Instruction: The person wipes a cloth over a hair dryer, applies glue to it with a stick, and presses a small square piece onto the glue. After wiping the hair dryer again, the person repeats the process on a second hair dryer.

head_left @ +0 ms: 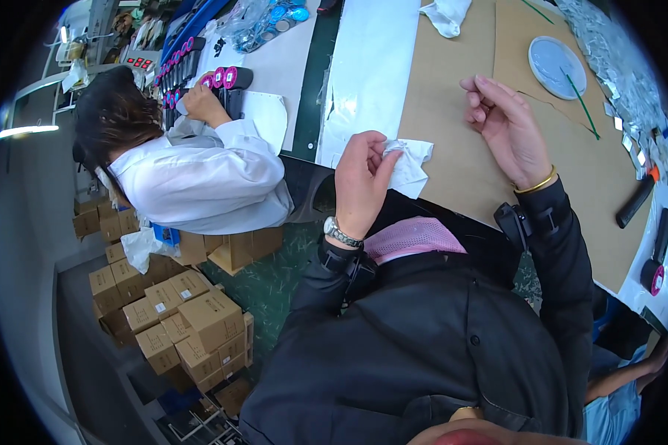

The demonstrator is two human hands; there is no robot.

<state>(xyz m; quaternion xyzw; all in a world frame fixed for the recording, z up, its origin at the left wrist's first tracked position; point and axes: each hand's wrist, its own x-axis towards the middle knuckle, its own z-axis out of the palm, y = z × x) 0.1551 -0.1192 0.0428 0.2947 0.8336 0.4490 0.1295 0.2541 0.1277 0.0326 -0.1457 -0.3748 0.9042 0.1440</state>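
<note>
Left hand (361, 178) pinches a white cloth (412, 176), which pokes out to its right.
In my head view, the right hand (506, 127) is half open, with nothing in it, well apart. I'd pinch snugly so the cloth won't slip.

- Table (319, 81): dk green strip shows btwn coverings.
- Glossy white sheet (371, 74), L of ctr, runs from near edge twd far edge.
- Brown sheet (441, 111) fills ctr, reaching near edge; 2nd brown pc (513, 44) on it, twd far edge.
- White crumpled cloth (447, 16) twd far edge.
- Round white dish (551, 67) R of ctr, thin green stick (585, 113) over its rim.
- Clear plastic pkts (605, 52) heaped along far edge, R half.
- Black tool (637, 202) w/ orange tip, twd R end; black pc (659, 252) w/ pink disc, closer to near edge.
- L end: pink-faced black rolls (226, 77); bag of blue pcs (274, 22).
</note>
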